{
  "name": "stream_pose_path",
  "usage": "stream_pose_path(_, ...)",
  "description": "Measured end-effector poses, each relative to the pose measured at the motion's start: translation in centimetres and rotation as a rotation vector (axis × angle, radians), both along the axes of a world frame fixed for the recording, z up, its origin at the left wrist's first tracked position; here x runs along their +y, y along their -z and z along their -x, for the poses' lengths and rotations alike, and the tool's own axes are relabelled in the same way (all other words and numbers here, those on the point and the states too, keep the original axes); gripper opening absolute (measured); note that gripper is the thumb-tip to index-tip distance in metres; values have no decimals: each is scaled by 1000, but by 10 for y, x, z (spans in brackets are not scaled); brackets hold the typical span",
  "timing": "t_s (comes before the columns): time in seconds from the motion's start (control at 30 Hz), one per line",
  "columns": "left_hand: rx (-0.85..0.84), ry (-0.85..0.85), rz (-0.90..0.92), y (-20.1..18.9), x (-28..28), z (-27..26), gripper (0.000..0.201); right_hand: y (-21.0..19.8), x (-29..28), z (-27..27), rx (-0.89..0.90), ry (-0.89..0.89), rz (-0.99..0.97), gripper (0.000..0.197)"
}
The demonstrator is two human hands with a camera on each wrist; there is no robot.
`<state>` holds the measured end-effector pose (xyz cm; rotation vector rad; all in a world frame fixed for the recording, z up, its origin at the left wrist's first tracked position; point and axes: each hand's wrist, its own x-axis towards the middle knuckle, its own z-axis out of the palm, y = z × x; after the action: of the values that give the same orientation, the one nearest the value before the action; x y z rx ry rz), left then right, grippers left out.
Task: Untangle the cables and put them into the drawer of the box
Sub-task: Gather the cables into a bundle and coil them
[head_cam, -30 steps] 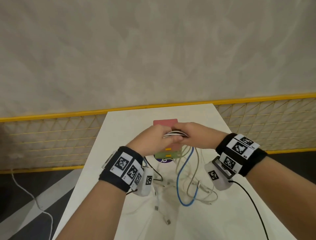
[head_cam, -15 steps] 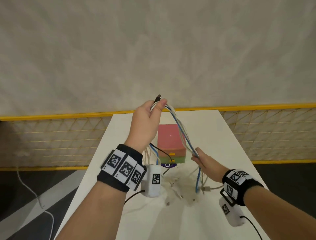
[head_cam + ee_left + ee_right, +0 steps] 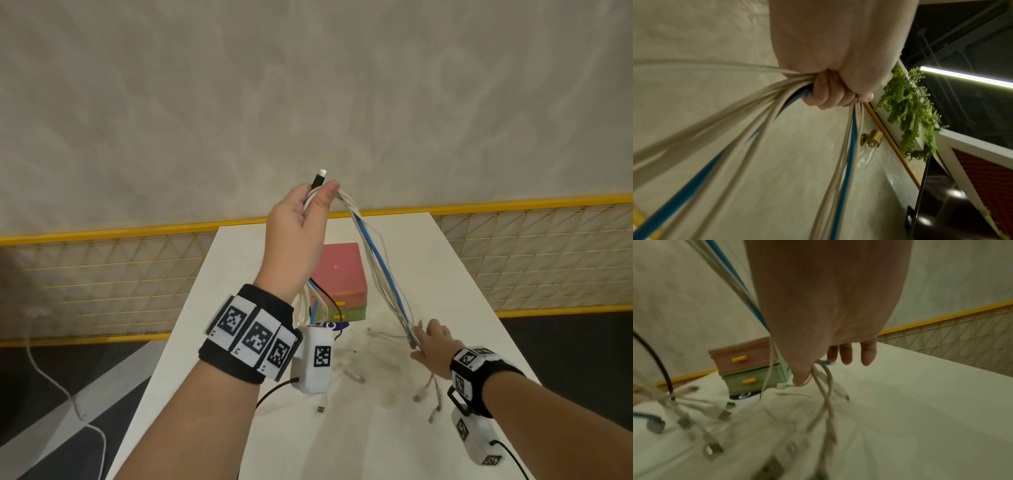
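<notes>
My left hand [image 3: 317,196] is raised above the table and grips the top of a bundle of white cables and one blue cable [image 3: 380,270]. A black plug [image 3: 320,176] sticks up out of the fist. In the left wrist view the fingers [image 3: 828,97] are curled round the cable bundle [image 3: 735,123]. The strands slant down to my right hand [image 3: 424,339], low over the table. Its fingers [image 3: 846,353] are straight and the thumb touches the strands. The loose cable ends [image 3: 431,401] hang below it. The box [image 3: 339,274] has pink and green drawers [image 3: 748,360], both closed.
The box stands mid-table on the white table [image 3: 445,274], over a dark sticker. A loose plug [image 3: 321,409] and more cable ends lie on the table between my arms. A yellow mesh fence [image 3: 102,284] runs behind the table, below a plain wall.
My left hand has lifted the bundle from the box top to well above it. The right hand has slid down the strands toward me and its fingers have straightened.
</notes>
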<state>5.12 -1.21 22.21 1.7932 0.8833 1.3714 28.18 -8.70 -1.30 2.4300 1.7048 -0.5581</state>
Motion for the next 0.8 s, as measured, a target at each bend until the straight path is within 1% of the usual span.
stream_pose_path(0.07, -35, 4, -25, -8, 0, 0, 30, -2, 0, -2, 122, 36, 66, 45)
stream_pose_path(0.13, -68, -7, -35, -16, 1, 2, 30, -6, -1, -3, 189, 61, 73, 32)
stream_pose_path(0.17, -76, -18, -38, -19, 3, 3, 30, -8, -1, -2, 239, 106, 19, 24)
stream_pose_path(0.2, -77, -31, -37, -22, 5, 5, 30, -10, 0, -2, 319, 165, -64, 20)
stream_pose_path(0.27, -75, -43, -34, -24, 11, 7, 29, -12, 4, -3, 432, 277, -261, 22)
stream_pose_path(0.3, -68, -42, -36, -24, 14, 8, 29, -14, 7, -4, 452, 309, -343, 29)
stream_pose_path(0.33, -51, -35, -37, -23, 15, 8, 29, -16, 11, -6, 463, 307, -385, 41)
stream_pose_path(0.37, -27, -22, -41, -20, 16, 7, 29, -18, 14, -7, 485, 279, -385, 59)
stream_pose_path(0.43, 18, 35, -49, -11, 13, 3, 26, -28, 16, -9, 555, 193, -317, 97)
stream_pose_path(0.47, 39, 68, -43, -5, 12, 0, 24, -35, 17, -9, 557, 144, -269, 109)
stream_pose_path(0.5, 67, 99, -31, 2, 11, -3, 24, -45, 18, -10, 523, 90, -232, 112)
stream_pose_path(0.53, 105, 121, -20, 9, 11, -6, 28, -55, 20, -11, 464, 37, -218, 108)
stream_pose_path(0.57, 155, 128, -21, 16, 12, -8, 35, -67, 23, -9, 411, -7, -234, 100)
stream_pose_path(0.63, 279, 107, -49, 28, 13, -11, 47, -94, 29, -4, 363, -53, -368, 75)
stream_pose_path(0.67, 334, 93, -55, 31, 13, -12, 51, -108, 31, 1, 387, -58, -471, 62)
stream_pose_path(0.7, 377, 75, -53, 33, 13, -13, 51, -123, 32, 7, 450, -49, -580, 51)
stream_pose_path(0.73, 411, 51, -49, 34, 12, -14, 51, -139, 31, 15, 536, -41, -687, 44)
stream_pose_path(0.8, 461, 13, -22, 36, 11, -17, 58, -172, 29, 33, 670, -82, -831, 41)
